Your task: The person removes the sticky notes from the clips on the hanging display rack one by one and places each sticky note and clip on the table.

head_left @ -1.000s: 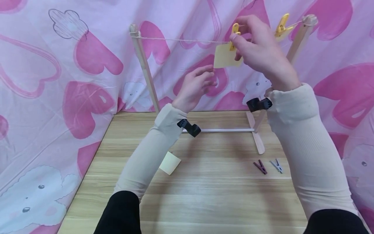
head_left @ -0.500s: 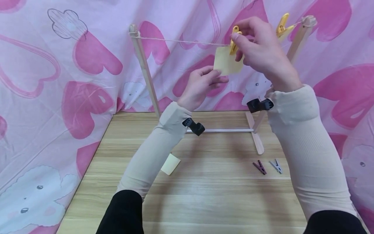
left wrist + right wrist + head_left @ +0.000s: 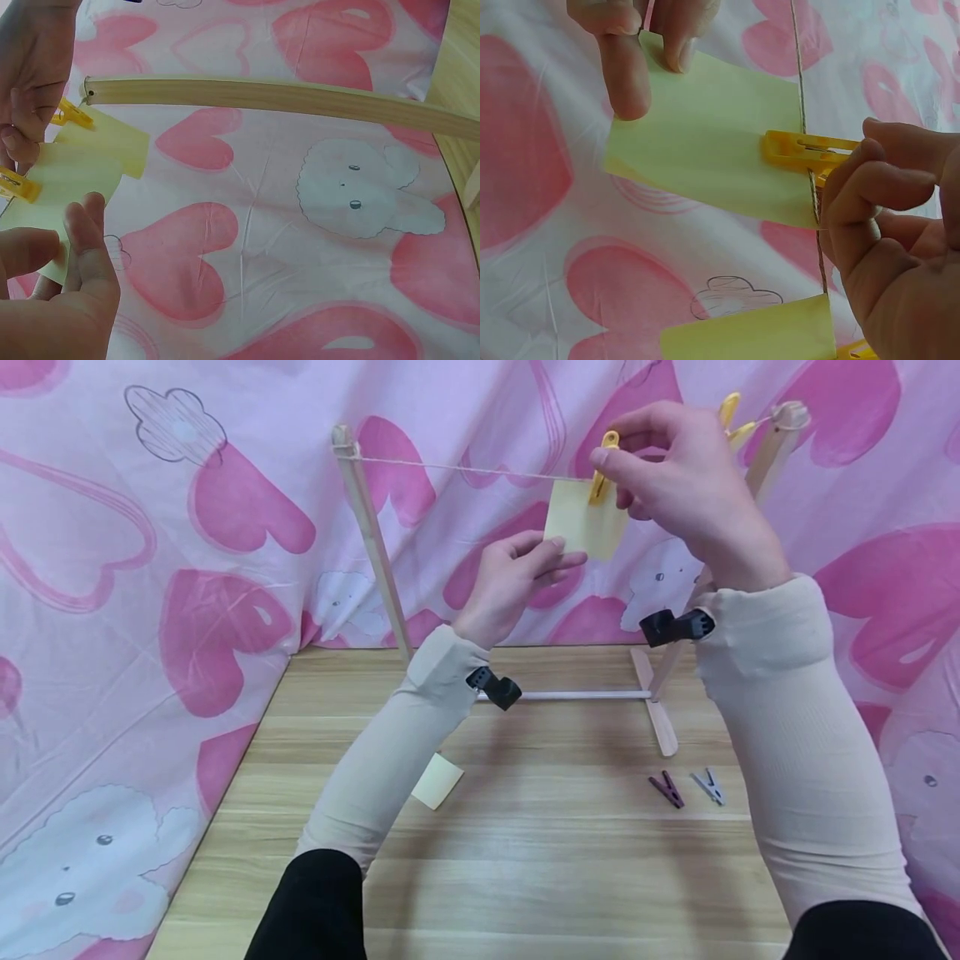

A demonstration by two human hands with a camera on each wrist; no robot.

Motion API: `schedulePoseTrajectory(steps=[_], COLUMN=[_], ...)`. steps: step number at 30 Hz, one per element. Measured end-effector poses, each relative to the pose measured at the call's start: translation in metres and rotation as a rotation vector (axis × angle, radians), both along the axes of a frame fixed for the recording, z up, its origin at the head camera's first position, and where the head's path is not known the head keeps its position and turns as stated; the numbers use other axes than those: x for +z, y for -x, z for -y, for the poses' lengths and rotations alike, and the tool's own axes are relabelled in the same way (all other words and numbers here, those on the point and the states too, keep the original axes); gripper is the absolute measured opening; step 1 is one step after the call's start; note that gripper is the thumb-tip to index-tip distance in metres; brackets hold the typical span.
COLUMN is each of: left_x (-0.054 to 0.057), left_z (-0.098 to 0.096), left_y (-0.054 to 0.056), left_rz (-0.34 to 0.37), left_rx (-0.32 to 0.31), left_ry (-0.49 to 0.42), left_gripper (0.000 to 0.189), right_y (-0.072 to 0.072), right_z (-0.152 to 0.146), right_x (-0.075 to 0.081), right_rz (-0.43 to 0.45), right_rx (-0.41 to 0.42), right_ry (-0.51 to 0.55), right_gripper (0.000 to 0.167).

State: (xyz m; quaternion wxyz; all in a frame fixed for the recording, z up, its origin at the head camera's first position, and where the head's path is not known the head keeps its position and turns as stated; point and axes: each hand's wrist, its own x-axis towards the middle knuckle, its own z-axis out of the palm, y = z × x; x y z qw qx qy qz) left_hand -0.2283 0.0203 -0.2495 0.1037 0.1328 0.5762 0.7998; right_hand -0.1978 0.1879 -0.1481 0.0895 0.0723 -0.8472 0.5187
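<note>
At the string [image 3: 465,469] my right hand [image 3: 693,485] pinches a yellow clothespin [image 3: 784,150] between thumb and fingers. Its tip overlaps the upper edge of a pale yellow sticky note [image 3: 570,522]. My left hand [image 3: 510,581] pinches the note's lower left corner, thumb in front and fingers behind. The right wrist view has the note's top edge along the string, with the clothespin across both. Farther right on the string, a second yellow clothespin [image 3: 75,114] holds another sticky note [image 3: 112,142]; my right hand hides much of it in the head view.
The string runs between a left wooden post [image 3: 371,535] and a right wooden post [image 3: 768,456]. Low down are a white rod [image 3: 585,695] and a wooden foot [image 3: 660,727]. On the table lie a sticky note [image 3: 437,781], a purple clothespin [image 3: 667,789] and a grey-blue clothespin [image 3: 708,787].
My left hand has moved right and taken the note's lower left corner. Note, yellow clothespin and the string there have shifted slightly down. My right hand has turned and moved a little right.
</note>
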Motion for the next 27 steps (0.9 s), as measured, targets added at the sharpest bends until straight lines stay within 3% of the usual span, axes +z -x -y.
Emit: schedulePoseTrajectory(steps=[9,17,27], left_x=[0.0015,0.0004,-0.0004], left_z=[0.0002,-0.0002,0.001], left_y=[-0.0033,-0.0044,-0.0042], left_rz=[-0.032,-0.056,-0.042], left_rx=[0.008,0.012,0.025], left_ry=[0.048,0.059,0.051], left_gripper=[0.021,0.02,0.018], right_y=[0.0009,-0.0024,-0.0007], right_z=[-0.0018,-0.0017,0.0023], right_x=[0.0023,0.0009,-0.0013], right_rz=[0.016,-0.011,-0.11], right_rx=[0.004,-0.03,-0.043], right_ry=[0.047,0.025,0.084], right_gripper=[0.038,0.035,0.023])
